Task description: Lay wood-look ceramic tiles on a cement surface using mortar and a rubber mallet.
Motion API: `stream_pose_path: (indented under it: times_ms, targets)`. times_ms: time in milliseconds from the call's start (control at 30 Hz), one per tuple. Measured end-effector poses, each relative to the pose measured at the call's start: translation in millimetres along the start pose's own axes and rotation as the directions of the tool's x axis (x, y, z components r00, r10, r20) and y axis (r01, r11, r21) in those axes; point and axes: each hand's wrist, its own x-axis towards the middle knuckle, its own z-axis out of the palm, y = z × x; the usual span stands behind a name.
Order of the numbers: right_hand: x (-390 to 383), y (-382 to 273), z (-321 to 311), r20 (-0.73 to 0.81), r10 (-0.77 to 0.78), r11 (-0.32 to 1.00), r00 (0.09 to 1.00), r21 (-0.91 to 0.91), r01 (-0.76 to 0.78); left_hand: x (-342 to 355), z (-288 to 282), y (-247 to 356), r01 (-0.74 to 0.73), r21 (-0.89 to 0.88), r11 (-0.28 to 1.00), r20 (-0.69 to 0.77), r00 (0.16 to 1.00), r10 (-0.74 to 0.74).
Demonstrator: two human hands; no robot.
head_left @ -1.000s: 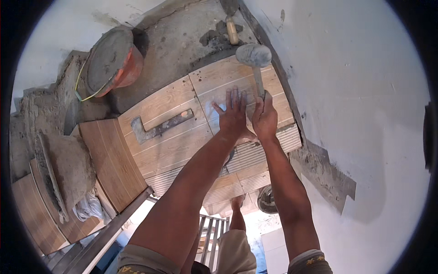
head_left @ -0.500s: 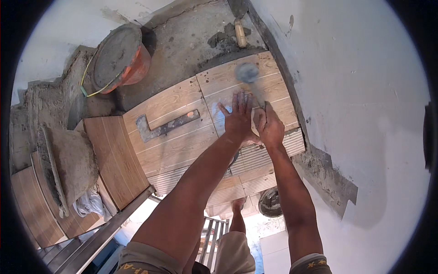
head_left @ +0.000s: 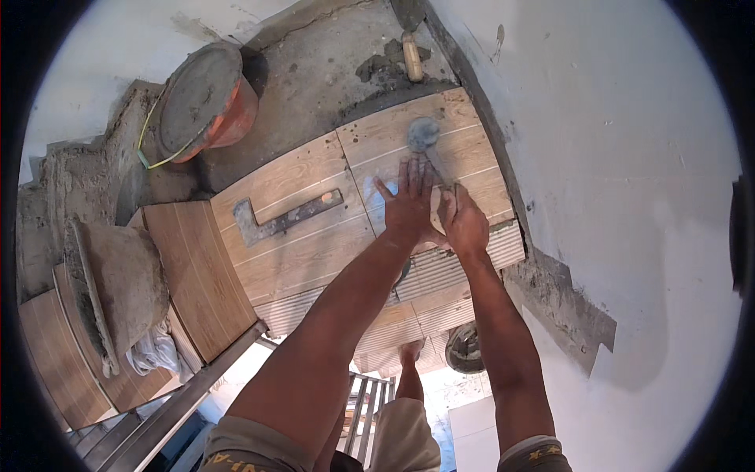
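Observation:
My right hand [head_left: 466, 223] is closed round the handle of a mallet [head_left: 423, 134] with a round grey head. The head is over the far part of a wood-look tile [head_left: 472, 145] by the right wall; whether it touches is unclear. Flat on the same tile, fingers spread, lies my left hand [head_left: 408, 206], just left of the mallet's handle. A bluish-white patch [head_left: 377, 197] shows beside its fingers. On the neighbouring tile to the left rests an L-shaped metal square [head_left: 292, 219], touched by neither hand.
An orange bucket [head_left: 238, 114] full of grey mortar stands far left. Beyond the tiles, a wooden-handled tool [head_left: 411, 57] lies by loose mortar. A mortar-crusted tub [head_left: 130, 275] and white cloth [head_left: 154, 351] sit left, above a metal rail [head_left: 189, 397]. Ribbed step edges descend toward a dark bucket [head_left: 464, 348].
The mallet's head has shifted slightly and looks sharper than before, with its handle tilted a little differently. My left hand stays in place on the tile.

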Motion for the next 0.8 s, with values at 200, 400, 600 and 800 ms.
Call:
stream_pose_path:
  times_ms: [200, 400, 600, 800]
  targets:
    - [-9, -6, 0, -0.088, 0.005, 0.997, 0.996, 0.078, 0.002, -4, 2, -4, 0.008, 0.018, 1.000, 0.015, 1.000, -0.009]
    - [-13, -35, -35, -0.014, 0.152, 0.968, 0.988, 0.203, -0.146, -31, 5, -20, 0.042, -0.130, 0.991, -0.028, 0.999, -0.046]
    - [-67, -21, -56, -0.142, 0.071, 0.951, 0.987, 0.310, -0.024, -46, 14, -60, -0.132, -0.146, 0.980, -0.203, 0.974, 0.101]
    - [-80, 28, -35, 0.074, 0.081, 0.995, 0.994, -0.064, -0.077, -45, 14, -45, -0.070, -0.139, 0.988, -0.133, 0.990, 0.051]
